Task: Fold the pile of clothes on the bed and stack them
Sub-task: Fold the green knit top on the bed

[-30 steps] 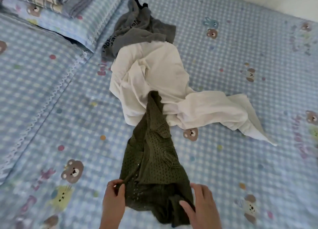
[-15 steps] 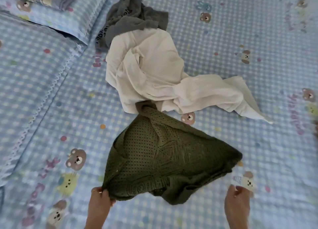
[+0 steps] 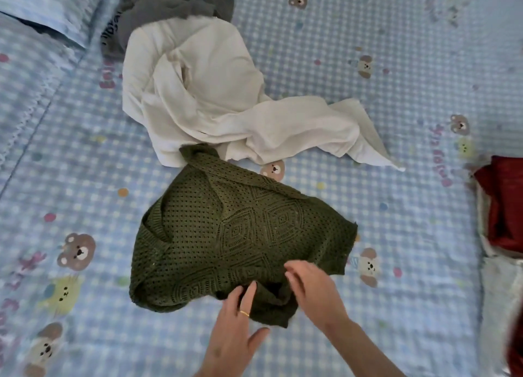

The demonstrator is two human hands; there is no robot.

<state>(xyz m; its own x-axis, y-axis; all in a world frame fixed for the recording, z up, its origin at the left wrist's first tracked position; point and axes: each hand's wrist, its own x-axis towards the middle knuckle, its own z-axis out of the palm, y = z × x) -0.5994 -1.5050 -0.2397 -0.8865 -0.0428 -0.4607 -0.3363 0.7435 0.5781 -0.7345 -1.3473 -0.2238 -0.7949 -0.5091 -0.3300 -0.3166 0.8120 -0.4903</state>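
An olive green openwork knit top (image 3: pixel 232 235) lies spread out on the blue checked bed sheet (image 3: pixel 396 306), its lower hem bunched near my hands. My left hand (image 3: pixel 237 325), with a ring on it, rests with straight fingers on the bunched hem. Just to its right, my right hand (image 3: pixel 314 289) touches the same hem, fingers loosely bent and blurred. Behind the green top lies a crumpled white garment (image 3: pixel 215 93), whose near edge covers the green top's far tip. A dark grey garment (image 3: pixel 169 8) sits behind the white one.
At the right edge a dark red folded garment (image 3: pixel 506 204) tops a stack of pale folded pieces (image 3: pixel 501 291). A pillow (image 3: pixel 42 11) in the same blue check lies at the far left corner.
Both hands have let go of the green top's outer corners and come together at the middle of its near hem. The top now lies flat and spread on the sheet.
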